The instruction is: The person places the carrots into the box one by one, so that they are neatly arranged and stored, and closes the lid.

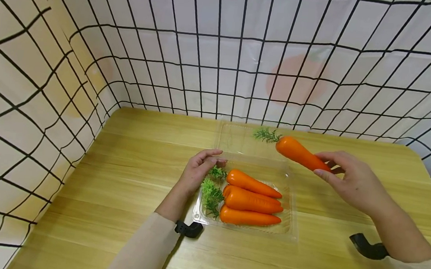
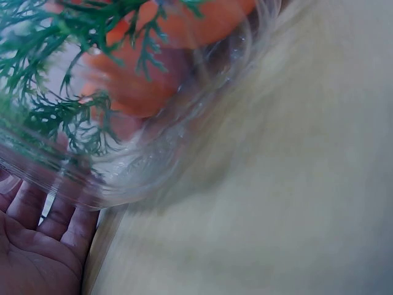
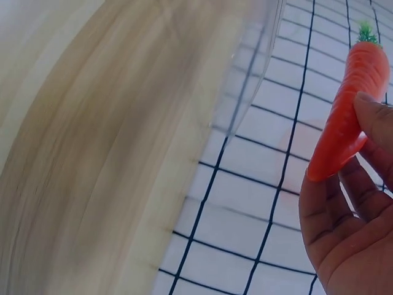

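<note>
An orange toy carrot [image 1: 301, 153] with a green leafy top is pinched near its tapered tip by my right hand [image 1: 351, 180], held up over the right side of the table. In the right wrist view, the thumb presses one side of the carrot [image 3: 350, 110] and fingers lie under it. My left hand [image 1: 196, 169] rests at the back left corner of a clear plastic box [image 1: 288, 228]. Its fingers [image 2: 58, 215] lie nearly straight against the outer wall in the left wrist view. Several carrots [image 1: 250, 218] lie side by side in the box, leaves [image 1: 211, 192] toward the left.
The box's clear lid [image 1: 234, 138] lies folded back toward the far table edge. Black wire grid panels [image 1: 214, 65] stand behind and beside the wooden table [image 1: 127, 165]. Each wrist wears a black strap mount [image 1: 370, 249].
</note>
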